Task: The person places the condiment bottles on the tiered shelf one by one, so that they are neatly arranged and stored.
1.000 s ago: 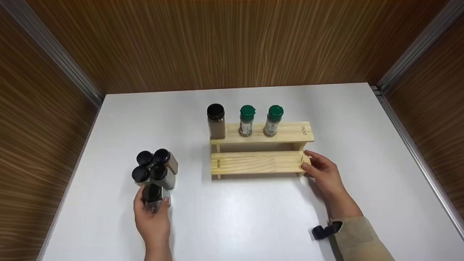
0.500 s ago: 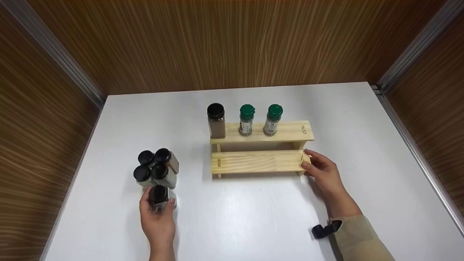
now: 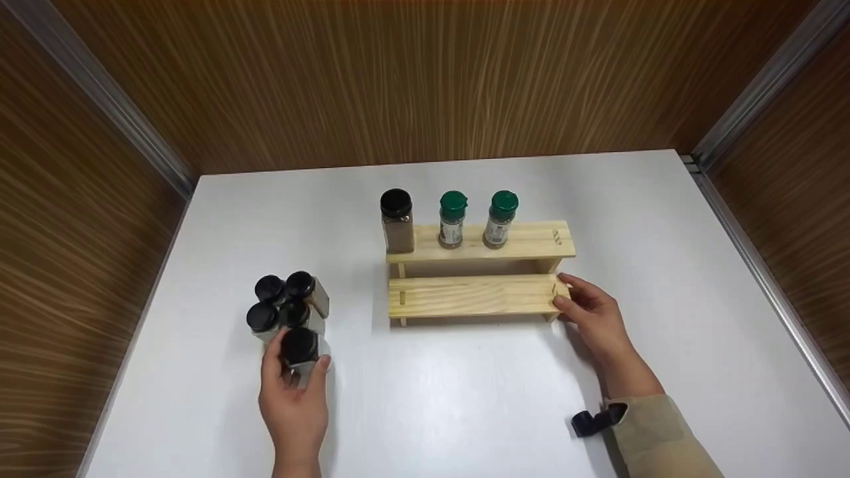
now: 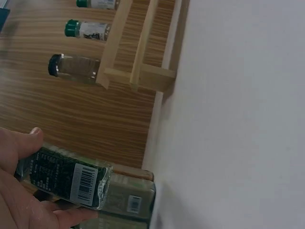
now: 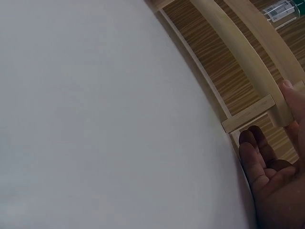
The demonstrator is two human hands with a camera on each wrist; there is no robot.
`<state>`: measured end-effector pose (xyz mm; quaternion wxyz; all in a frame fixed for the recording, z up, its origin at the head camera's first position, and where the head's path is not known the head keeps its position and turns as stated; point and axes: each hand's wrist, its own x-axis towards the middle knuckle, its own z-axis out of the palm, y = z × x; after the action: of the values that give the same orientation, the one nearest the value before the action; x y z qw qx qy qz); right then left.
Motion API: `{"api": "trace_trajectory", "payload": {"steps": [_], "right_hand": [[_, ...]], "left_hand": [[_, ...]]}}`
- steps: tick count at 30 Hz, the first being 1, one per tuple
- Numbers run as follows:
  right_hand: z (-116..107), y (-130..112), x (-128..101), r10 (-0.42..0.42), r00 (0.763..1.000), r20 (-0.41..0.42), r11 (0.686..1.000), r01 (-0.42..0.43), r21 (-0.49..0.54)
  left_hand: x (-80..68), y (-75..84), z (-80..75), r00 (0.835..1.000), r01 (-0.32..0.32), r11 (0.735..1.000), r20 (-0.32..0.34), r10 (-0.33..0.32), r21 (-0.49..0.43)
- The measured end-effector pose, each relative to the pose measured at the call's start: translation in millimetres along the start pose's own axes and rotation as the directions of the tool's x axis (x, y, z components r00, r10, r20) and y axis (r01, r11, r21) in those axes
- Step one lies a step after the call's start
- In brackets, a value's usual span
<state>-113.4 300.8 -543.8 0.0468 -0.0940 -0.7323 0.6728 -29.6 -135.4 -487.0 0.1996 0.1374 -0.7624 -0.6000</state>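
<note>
Left hand (image 3: 294, 398) wrapped around a black-capped spice jar (image 3: 300, 355), just in front of 4 more black-capped jars (image 3: 285, 305) on the white table (image 3: 465, 398), its lower part hidden by fingers. Right hand (image 3: 594, 318) gripping the right end of the wooden rack (image 3: 475, 295), fingertips partly hidden behind it. 3 jars (image 3: 451, 219) upright on the upper step, labels too small to read.

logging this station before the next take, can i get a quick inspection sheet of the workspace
surface: white table, bare between the hands.
job's things: dark-capped jar gripped by left hand; four black-capped jars clustered behind it; two-tier wooden rack, top tier holding one black-capped jar and two green-capped jars, lower tier bare.
clutter: nothing seen.
grippers: right hand holds the rack's right end.
cables: dark strap at right sleeve.
surroundings: wood-grain walls.
</note>
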Motion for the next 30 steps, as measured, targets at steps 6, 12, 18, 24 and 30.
{"api": "trace_trajectory", "payload": {"steps": [6,12,18,24,30], "right_hand": [[-1,1,1,-0.021,1.000,0.000,1.000,0.021,-0.009],[-3,1,2,-0.019,1.000,-0.003,1.000,0.019,-0.021],[-3,4,2,-0.014,1.000,-0.001,1.000,0.014,-0.025],[-2,5,2,-0.027,1.000,0.001,0.999,0.027,-0.025],[-1,5,1,-0.028,1.000,-0.005,1.000,0.027,-0.009]], "left_hand": [[2.0,21.7,9.9,0.996,-0.035,0.998,0.082,0.039,-0.059],[8.2,36.6,25.0,0.986,-0.092,0.991,0.130,0.105,-0.101],[15.9,55.0,40.3,0.965,-0.147,0.978,0.197,0.174,-0.145],[20.4,70.3,56.7,0.948,-0.173,0.975,0.246,0.203,-0.138],[22.0,82.4,71.8,0.914,-0.227,0.964,0.311,0.261,-0.142]]}}
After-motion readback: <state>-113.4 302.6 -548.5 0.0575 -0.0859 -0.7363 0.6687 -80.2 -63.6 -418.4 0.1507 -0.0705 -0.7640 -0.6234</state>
